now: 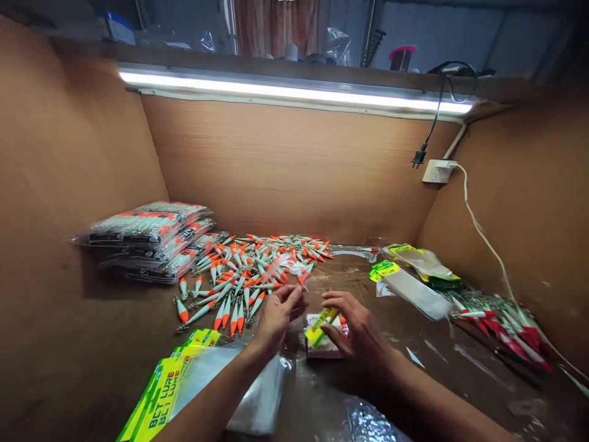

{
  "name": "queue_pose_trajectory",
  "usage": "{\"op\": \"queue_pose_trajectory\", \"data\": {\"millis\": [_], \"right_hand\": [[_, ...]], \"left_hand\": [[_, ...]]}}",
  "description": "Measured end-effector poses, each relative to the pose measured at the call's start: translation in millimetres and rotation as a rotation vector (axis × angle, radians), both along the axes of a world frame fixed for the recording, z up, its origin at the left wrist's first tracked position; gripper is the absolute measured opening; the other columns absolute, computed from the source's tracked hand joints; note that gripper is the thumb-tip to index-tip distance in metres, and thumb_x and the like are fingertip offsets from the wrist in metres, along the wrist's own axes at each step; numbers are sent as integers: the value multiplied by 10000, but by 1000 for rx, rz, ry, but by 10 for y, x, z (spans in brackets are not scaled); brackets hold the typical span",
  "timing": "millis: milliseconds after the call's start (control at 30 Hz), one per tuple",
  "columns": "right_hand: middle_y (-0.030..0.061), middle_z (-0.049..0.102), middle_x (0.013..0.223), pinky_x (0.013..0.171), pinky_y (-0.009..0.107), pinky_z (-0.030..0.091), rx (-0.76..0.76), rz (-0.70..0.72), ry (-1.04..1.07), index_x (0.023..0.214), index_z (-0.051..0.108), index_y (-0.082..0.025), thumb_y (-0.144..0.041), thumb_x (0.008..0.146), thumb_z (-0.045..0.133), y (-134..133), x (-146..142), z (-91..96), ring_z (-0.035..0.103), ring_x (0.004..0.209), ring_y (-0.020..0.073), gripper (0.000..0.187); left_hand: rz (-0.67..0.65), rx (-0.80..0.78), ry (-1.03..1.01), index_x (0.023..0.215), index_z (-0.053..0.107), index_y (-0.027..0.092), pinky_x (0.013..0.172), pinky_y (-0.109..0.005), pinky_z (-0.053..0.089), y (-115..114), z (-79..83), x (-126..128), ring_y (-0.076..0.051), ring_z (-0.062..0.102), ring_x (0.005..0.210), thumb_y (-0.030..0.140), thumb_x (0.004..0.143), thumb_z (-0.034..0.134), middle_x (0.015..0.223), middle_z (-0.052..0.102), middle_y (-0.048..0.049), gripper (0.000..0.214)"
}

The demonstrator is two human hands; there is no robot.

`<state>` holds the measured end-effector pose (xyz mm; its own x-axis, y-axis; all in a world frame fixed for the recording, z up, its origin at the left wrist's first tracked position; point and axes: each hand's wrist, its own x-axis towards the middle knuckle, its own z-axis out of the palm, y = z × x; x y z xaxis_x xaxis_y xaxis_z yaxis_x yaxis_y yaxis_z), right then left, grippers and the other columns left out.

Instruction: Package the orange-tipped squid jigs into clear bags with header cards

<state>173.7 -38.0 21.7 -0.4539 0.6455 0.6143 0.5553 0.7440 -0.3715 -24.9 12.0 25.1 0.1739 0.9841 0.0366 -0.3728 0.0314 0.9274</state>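
Note:
My left hand (281, 312) has its thumb and fingers pinched together beside the pile of lures. Whatever it pinches is too small or clear to make out. Between the thumb and fingers of my right hand (356, 325) is a small yellow-and-green packet (321, 326), tilted. Just beneath that packet is a small white box (322, 353) with coloured marks, partly covered by my right hand. Beyond my left hand lie many white-and-orange fishing lures (239, 279) with metal hooks. Under my left forearm are clear plastic bags (255, 393) with yellow-green headers reading BCT LURE.
Bagged lures (142, 236) are stacked at the left. To the right lie more header bags (416, 291) and a heap of red-and-white lures (506, 331). A white cable (478, 224) runs down from a wall socket (438, 171); a black plug (418, 156) hangs nearby.

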Motion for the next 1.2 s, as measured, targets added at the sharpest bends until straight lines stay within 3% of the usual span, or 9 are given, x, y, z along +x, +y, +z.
{"op": "queue_pose_trajectory", "data": {"millis": [133, 400, 533, 633, 733, 833, 933, 1067, 1200], "right_hand": [[175, 404, 1516, 1163, 545, 267, -224, -9, -277, 1536, 265, -179, -531, 785, 709, 59, 98, -81, 389, 1374, 348, 941], [36, 303, 1601, 1188, 547, 168, -574, 233, -476, 1496, 386, -340, -199, 743, 651, 66, 587, 189, 226, 1475, 324, 811], [-50, 156, 1643, 1182, 533, 177, -589, 25, -409, 1237, 668, -369, -112, 780, 543, 119, 744, 212, 136, 1503, 303, 538], [15, 186, 1639, 1185, 465, 210, -529, -128, -341, 1103, 724, -273, -286, 888, 530, 152, 659, 134, 179, 1495, 279, 290], [129, 100, 1646, 1144, 514, 279, -517, -379, -346, 1416, 494, -219, -576, 845, 584, 110, 516, 28, 213, 1474, 361, 680], [158, -7, 1647, 1034, 585, 379, -559, -561, -433, 1570, 172, -270, -626, 754, 661, 33, 449, -48, 319, 1406, 449, 1016], [194, 251, 1590, 971, 569, 428, -596, -597, -485, 1576, 143, -276, -535, 795, 637, 54, 538, -57, 483, 1290, 435, 960], [167, 465, 1474, 1070, 512, 366, -512, -482, -370, 1545, 259, -185, -417, 763, 657, 264, 803, 52, 485, 1295, 381, 908], [137, 464, 1465, 1092, 464, 369, -370, -341, -55, 1528, 260, -206, -370, 751, 667, 308, 902, 343, 482, 1305, 323, 893]], "left_hand": [[101, -72, -6, 885, 687, 143, 518, -148, 438, 185, 87, -252, -58, 609, 546, 448, 653, 861, 741, 673, 1, 421], [24, -126, 90, 804, 653, 145, 600, -182, 506, 240, 87, -376, -129, 701, 694, 438, 662, 863, 794, 721, -48, 388], [1, -14, 222, 833, 684, 137, 609, -198, 488, 237, 138, -418, -144, 695, 701, 453, 700, 827, 784, 722, -52, 371], [103, 245, 457, 824, 713, 134, 631, -225, 469, 230, 214, -449, -146, 663, 682, 443, 759, 771, 760, 717, -55, 322], [211, 427, 604, 797, 717, 145, 659, -249, 459, 225, 258, -466, -156, 644, 692, 417, 792, 737, 755, 717, -52, 273], [212, 461, 651, 795, 716, 154, 667, -260, 457, 215, 279, -479, -162, 637, 700, 417, 802, 718, 754, 714, -48, 263], [91, 346, 595, 788, 700, 145, 634, -246, 447, 184, 319, -503, -142, 614, 645, 445, 779, 733, 720, 698, -44, 303], [-197, 118, 557, 807, 694, 133, 570, -215, 411, 123, 394, -517, -138, 615, 604, 487, 749, 749, 696, 693, -55, 363], [116, 384, 692, 741, 712, 177, 613, -245, 426, 65, 437, -475, -165, 610, 635, 453, 766, 742, 700, 691, -45, 279]]}}
